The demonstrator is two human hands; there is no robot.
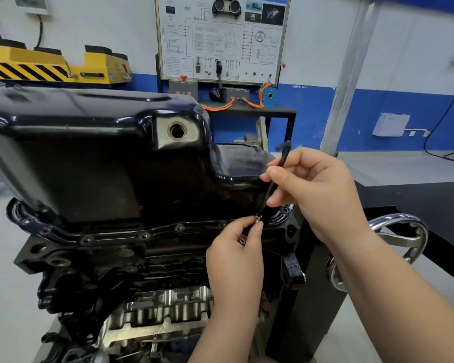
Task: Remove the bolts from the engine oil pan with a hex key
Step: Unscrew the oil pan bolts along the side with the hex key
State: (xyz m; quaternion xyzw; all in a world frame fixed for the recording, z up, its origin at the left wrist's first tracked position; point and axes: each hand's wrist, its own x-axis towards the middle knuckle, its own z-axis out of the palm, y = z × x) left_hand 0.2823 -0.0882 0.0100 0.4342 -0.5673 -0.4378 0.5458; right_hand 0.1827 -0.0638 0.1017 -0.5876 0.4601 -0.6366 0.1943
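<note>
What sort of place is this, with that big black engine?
Probably an automotive training workshop: an upturned engine with its black oil pan on top, a wiring-diagram teaching board by the wall, and a yellow hazard-striped machine behind.

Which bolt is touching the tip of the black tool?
The small shiny bolt pinched by the left hand, right at the tip of the hex key. The other bolts sit further left, along the rim of the oil pan.
</note>
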